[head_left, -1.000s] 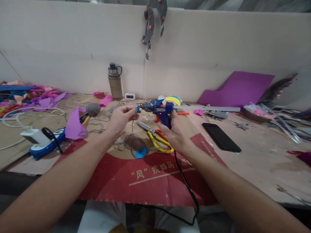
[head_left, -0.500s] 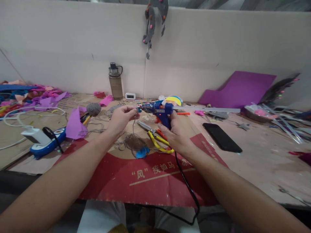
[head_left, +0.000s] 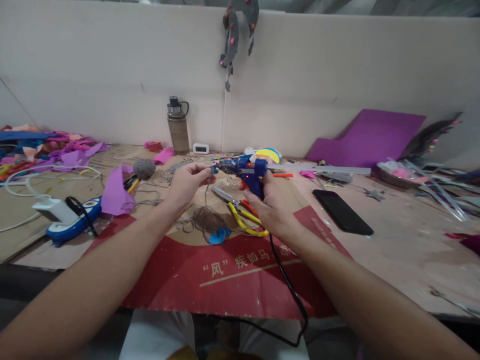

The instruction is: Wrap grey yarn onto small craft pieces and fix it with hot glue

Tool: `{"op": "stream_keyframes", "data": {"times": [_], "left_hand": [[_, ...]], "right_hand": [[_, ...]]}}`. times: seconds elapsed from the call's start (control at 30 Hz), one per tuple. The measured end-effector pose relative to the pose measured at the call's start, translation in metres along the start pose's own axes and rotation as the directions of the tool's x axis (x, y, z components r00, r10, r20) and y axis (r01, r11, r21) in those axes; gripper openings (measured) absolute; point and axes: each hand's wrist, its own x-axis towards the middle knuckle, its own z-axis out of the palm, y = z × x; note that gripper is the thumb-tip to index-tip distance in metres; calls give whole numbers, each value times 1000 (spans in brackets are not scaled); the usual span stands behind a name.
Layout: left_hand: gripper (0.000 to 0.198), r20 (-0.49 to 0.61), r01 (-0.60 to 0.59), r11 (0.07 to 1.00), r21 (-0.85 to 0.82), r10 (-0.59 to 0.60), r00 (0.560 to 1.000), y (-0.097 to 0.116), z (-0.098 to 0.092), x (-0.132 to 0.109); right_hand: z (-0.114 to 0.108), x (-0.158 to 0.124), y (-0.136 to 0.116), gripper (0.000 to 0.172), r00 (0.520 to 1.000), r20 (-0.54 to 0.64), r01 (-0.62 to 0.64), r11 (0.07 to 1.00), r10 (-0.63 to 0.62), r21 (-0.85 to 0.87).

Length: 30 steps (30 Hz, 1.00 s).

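My right hand is wrapped round the handle of a blue hot glue gun, whose nozzle points left. A long clear glue stick sticks out of its back, and a black cord hangs below. Just at the nozzle, my left hand pinches a small blue piece with grey yarn trailing down from it; its exact shape is too small to tell. Beneath both hands lie scissors, a yellow-handled tool, tangled grey yarn and a blue scrap on red cardboard.
A black phone lies to the right. On the left are a blue power strip, purple felt and a yarn ball. A bottle and small clock stand by the wall, with purple sheet at right.
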Motion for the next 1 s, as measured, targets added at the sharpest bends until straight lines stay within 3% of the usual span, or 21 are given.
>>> {"op": "stream_keyframes", "data": {"times": [1.0], "left_hand": [[18,-9,1,1000,-4,-1,1000,3,2,-1]], "right_hand": [[2,0,4,24,999,-15,36,998,-35,56]]}}
